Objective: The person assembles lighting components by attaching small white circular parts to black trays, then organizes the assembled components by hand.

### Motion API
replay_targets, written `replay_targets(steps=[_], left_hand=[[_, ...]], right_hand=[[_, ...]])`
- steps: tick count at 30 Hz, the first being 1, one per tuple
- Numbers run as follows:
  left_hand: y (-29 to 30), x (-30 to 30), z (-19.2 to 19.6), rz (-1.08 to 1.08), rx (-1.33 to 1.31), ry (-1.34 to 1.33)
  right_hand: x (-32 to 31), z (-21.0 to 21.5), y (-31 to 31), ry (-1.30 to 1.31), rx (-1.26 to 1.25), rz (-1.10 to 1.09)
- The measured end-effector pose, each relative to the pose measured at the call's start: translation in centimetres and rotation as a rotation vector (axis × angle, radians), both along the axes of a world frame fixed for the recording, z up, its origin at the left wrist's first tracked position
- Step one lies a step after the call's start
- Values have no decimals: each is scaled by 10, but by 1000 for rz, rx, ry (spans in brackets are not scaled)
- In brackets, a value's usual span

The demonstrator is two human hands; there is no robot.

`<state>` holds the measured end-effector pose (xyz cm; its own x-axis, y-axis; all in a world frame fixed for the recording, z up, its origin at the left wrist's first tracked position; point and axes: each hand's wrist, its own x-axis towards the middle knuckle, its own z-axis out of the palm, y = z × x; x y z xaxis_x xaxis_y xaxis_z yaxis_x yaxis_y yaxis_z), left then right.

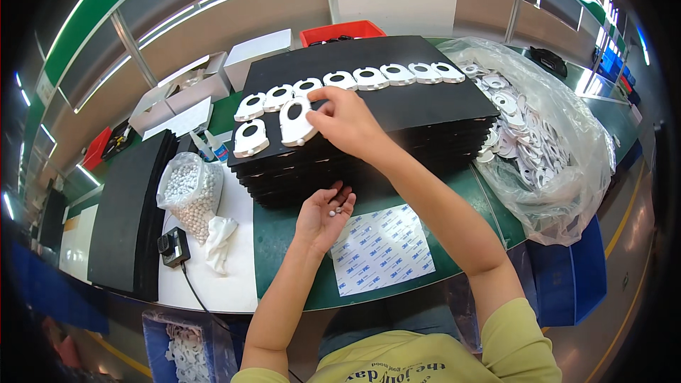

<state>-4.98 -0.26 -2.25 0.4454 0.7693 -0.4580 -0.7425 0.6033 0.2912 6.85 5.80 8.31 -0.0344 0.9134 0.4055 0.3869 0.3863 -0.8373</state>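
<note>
Between the thumb and fingers of my right hand [344, 119] is a white plastic part with a round hole [289, 132], at the near left of a black foam sheet stack [418, 117]. Beside it on the top sheet lies a similar white holed part [251, 143]. A row of several more such white parts [371, 79] runs behind, across the sheet. Below the stack's front edge, my left hand [320, 218] is turned palm up with its fingers curled. A few small white balls [335, 211] rest in it.
A clear bag of loose white parts [528, 128] lies right of the stack. On the left stand a bag of small white balls [190, 191], small glue bottles [216, 147], a black cabled device [173, 247] and black sheets [128, 216]. Printed backing paper [383, 250] lies in front.
</note>
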Motion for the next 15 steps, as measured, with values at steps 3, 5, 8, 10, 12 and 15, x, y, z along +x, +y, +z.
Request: replay_targets(steps=[3,5,8,10,12,15], left_hand=[[1,10,-1,13,-54,-43],[5,12,-12,-14,8,-63],[3,25,-16,-64,92,-67],[2,31,-20,-74,163,-28],[2,38,-23,-76,157,-28],[-1,45,-19,-51,133,11]], right_hand=[[-3,-2,27,-79,-106,11],[0,-3,31,-110,-132,28],[23,0,13,34,-184,70],[48,0,-9,-20,20,38],[84,3,-30,-109,279,-108],[155,11,-60,-173,528,-467]])
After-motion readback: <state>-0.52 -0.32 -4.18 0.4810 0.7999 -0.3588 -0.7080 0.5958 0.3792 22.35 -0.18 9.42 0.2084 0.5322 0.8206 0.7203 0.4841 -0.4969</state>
